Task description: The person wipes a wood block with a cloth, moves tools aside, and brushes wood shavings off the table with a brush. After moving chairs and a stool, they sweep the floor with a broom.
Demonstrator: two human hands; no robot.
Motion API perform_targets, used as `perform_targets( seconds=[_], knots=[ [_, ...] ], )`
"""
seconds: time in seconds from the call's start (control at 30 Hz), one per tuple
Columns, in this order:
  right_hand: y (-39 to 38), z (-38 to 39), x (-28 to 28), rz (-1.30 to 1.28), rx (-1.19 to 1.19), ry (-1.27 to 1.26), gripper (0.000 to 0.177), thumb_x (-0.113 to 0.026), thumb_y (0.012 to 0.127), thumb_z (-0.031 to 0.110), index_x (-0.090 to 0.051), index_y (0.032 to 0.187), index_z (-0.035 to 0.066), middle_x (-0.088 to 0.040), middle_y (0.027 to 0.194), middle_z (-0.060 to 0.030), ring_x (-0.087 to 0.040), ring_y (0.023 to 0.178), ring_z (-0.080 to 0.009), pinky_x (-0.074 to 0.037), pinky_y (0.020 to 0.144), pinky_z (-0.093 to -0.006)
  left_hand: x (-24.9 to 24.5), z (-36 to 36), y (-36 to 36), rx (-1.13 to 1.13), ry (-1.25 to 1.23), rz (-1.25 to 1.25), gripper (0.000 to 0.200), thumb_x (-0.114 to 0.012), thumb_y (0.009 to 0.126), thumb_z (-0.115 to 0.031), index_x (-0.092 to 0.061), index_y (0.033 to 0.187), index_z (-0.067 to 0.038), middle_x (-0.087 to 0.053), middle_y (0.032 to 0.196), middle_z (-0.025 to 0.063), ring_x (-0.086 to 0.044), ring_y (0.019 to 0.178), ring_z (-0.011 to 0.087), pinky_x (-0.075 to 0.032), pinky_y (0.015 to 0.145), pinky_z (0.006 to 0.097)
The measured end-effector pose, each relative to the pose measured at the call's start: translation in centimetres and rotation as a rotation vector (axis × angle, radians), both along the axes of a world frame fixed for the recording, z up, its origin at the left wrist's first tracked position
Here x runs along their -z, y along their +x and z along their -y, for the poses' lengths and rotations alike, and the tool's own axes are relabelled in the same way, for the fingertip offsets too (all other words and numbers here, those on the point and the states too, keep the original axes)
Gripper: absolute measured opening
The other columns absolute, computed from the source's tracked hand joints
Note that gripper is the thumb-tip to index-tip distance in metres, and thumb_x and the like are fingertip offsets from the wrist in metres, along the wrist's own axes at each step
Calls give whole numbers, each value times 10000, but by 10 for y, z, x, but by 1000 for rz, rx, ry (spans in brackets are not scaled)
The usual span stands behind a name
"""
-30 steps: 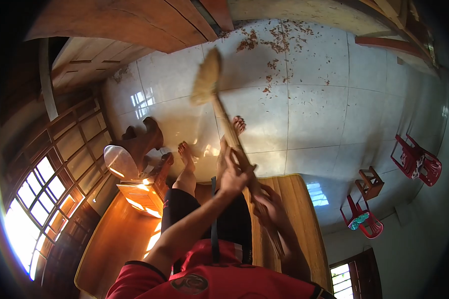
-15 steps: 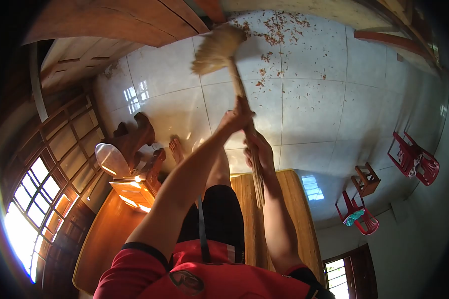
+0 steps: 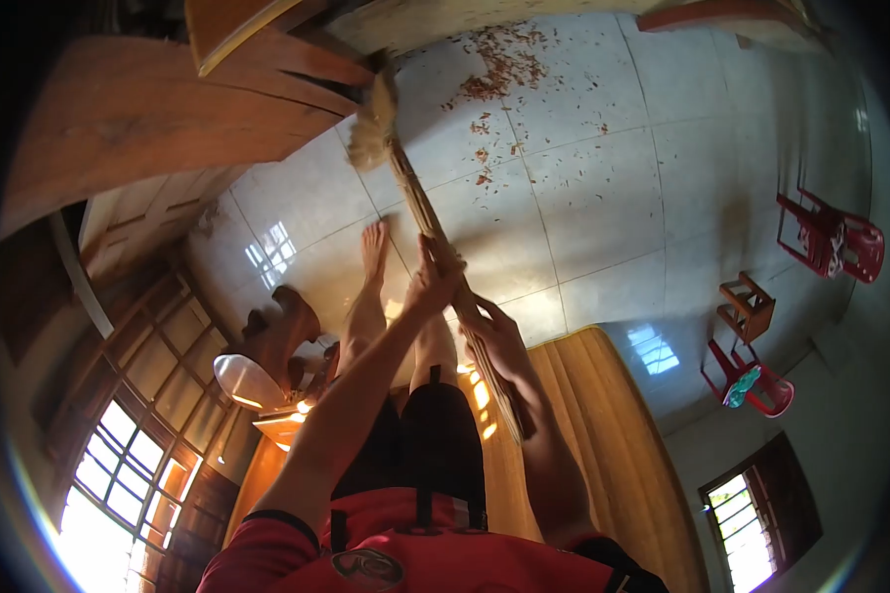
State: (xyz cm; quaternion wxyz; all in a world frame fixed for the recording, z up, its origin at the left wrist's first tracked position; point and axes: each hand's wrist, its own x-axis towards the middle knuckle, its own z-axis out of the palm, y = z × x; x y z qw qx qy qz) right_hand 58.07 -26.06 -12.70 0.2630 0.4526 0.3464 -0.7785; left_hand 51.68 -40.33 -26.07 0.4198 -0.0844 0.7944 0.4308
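Observation:
A straw broom [image 3: 427, 212] slants across the view, its bristle head up at the far left and its handle end down by my right forearm. My left hand [image 3: 433, 284] is closed around the middle of the handle. Lower down, my right hand [image 3: 497, 341] grips the handle near its end. The bristles are smeared by motion, close to the edge of a large brown wooden piece [image 3: 183, 119]. Reddish-brown shavings [image 3: 504, 69] lie on the pale tiled floor to the right of the broom head, some piled, some scattered.
A polished wooden bench or table [image 3: 603, 425] stands beside my legs on the right. Red plastic chairs [image 3: 831, 237] and a small wooden stool [image 3: 747, 306] are at the right. Carved wooden furniture [image 3: 282, 331] stands at the left near a barred window [image 3: 119, 484].
The broom head has swung left, toward the large wooden piece, and both hands have moved lower in view. My view has shifted, and one bare foot now shows further forward.

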Motion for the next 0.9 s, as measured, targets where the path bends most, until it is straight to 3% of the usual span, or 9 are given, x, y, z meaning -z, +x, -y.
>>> perform_targets(
  seconds=[0.2, 0.27, 0.37, 0.4, 0.47, 0.63, 0.7, 0.77, 0.9],
  knots=[
    [-15, 37, 39, -75, 95, 398, 511, -639, 947, 142, -470, 1411, 12, -619, 782, -45, -539, 552, -91, -445, 500, -258, 101, 15, -18, 415, 102, -247, 1048, -725, 868, -318, 11, 1547, -9, -674, 1062, 240, -701, 924, 319, -562, 787, 406],
    [12, 49, 24, 7, 121, 503, 523, -633, 944, 120, -454, 1429, 37, -629, 798, -42, -563, 614, -80, -444, 515, -239, 56, -13, -16, 246, 255, -29, 1030, -726, 861, -293, -16, 1549, -7, -669, 1075, 239, -695, 922, 300, -566, 767, 398],
    [45, 76, -28, 181, 433, 334, 524, -630, 936, 110, -448, 1425, 60, -628, 793, -38, -572, 636, -75, -450, 534, -223, -65, -37, -13, 429, 113, 73, 1013, -707, 855, -258, -8, 1549, -20, -697, 980, 216, -700, 835, 354, -568, 713, 419],
    [60, 87, -47, 247, 454, 327, 569, -621, 913, 30, -416, 1443, 56, -661, 1022, -83, -609, 781, -94, -497, 640, -229, -83, -35, -4, 460, 139, 123, 1007, -706, 853, -259, -14, 1553, -45, -694, 978, 221, -698, 839, 362, -565, 709, 429],
    [84, 119, -79, 319, 558, 419, 536, -611, 936, 102, -402, 1430, 112, -605, 768, -43, -526, 499, -94, -410, 386, -239, -125, -33, 9, 479, 197, 296, 991, -706, 849, -257, -32, 1559, -99, -680, 1000, 245, -692, 864, 376, -560, 698, 443],
    [80, 161, -156, 677, 859, 371, 529, -605, 933, 87, -405, 1422, 97, -607, 838, -64, -549, 560, -115, -438, 432, -247, -165, -8, 58, 688, 366, 590, 988, -691, 867, -257, -5, 1570, -155, -622, 1135, 313, -651, 991, 464, -516, 847, 479],
    [60, 161, -175, 810, 930, 299, 529, -596, 918, 16, -431, 1418, 60, -637, 995, -82, -628, 752, -133, -512, 566, -246, -144, 21, 93, 770, 355, 663, 1014, -718, 861, -234, -7, 1580, -169, -576, 1271, 262, -597, 1141, 400, -490, 922, 436],
    [98, 217, -123, 719, 713, 520, 540, -611, 922, 51, -409, 1423, 67, -621, 957, -75, -603, 690, -128, -487, 512, -248, -113, 43, 107, 792, 349, 738, 1022, -731, 857, -229, -17, 1586, -173, -490, 1397, 247, -531, 1250, 370, -460, 990, 412],
    [28, 179, -91, 804, 990, 350, 481, -640, 939, 196, -419, 1345, 64, -604, 898, -74, -586, 640, -140, -491, 496, -287, -57, 58, 81, 717, 203, 783, 1073, -789, 771, -187, -82, 1576, -132, -455, 1416, 232, -531, 1228, 357, -457, 1016, 396]
  ],
)
